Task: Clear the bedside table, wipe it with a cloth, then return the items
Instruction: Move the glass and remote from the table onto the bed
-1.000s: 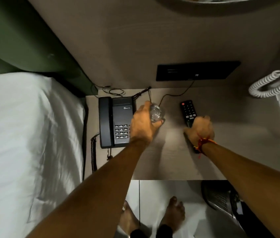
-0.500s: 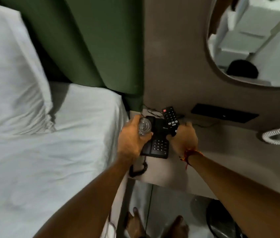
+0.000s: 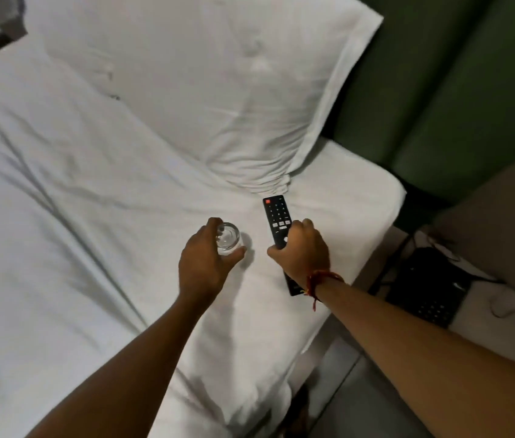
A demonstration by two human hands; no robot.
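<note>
The left hand (image 3: 201,263) gripped the glass (image 3: 227,239), the right hand (image 3: 305,251) the remote (image 3: 276,218); both wanted setting flat on the bed (image 3: 92,216), glass upright.

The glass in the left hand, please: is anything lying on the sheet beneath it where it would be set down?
Nothing visible does. The glass in the left hand is over bare white sheet; the remote in the right hand is off to its right, apart.
</note>
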